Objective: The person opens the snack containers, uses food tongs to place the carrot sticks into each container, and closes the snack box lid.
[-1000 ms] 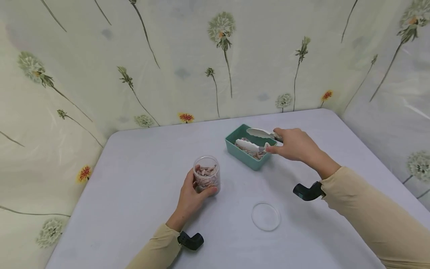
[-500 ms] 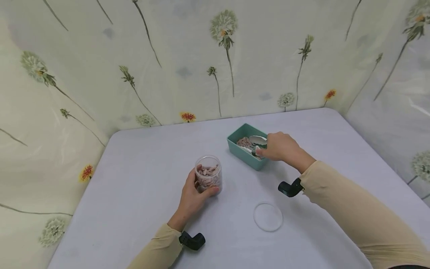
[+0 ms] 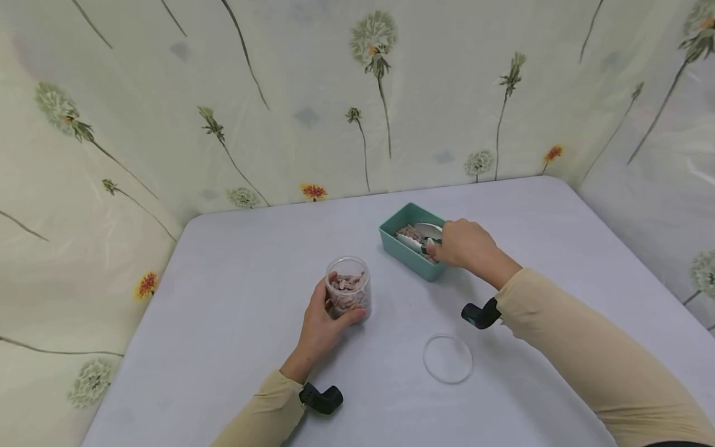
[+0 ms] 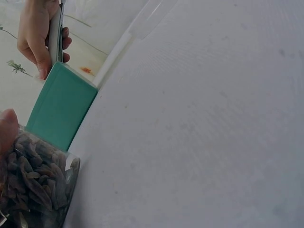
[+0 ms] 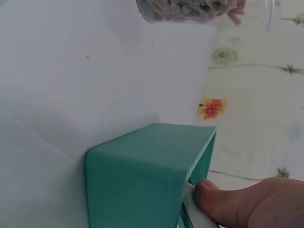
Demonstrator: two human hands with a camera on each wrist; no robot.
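Note:
My left hand (image 3: 321,332) grips a clear round jar (image 3: 353,301) standing upright without a lid, thumb on its near side and fingers round the left. Pinkish-brown, strip-like pieces (image 4: 35,185) fill much of the jar. My right hand (image 3: 468,247) holds white-tipped tongs (image 3: 410,243) by their handles, thumb pressing one arm in the right wrist view. The tips are down inside a green rectangular container (image 3: 403,253), among similar small pieces (image 3: 412,232). In the right wrist view the container wall (image 5: 137,175) hides the tips. Whether the tips pinch any pieces, I cannot tell.
A clear round lid (image 3: 426,356) with a pale rim lies flat in front of the container, to the right of the jar. Tiny crumbs (image 5: 88,57) dot the white tabletop (image 3: 251,298). Behind the table hangs a flower-patterned cloth (image 3: 301,93).
My right hand has moved left and lowered the tongs from above the container down into it, and the tong tips are closer together. My left hand keeps its hold on the jar.

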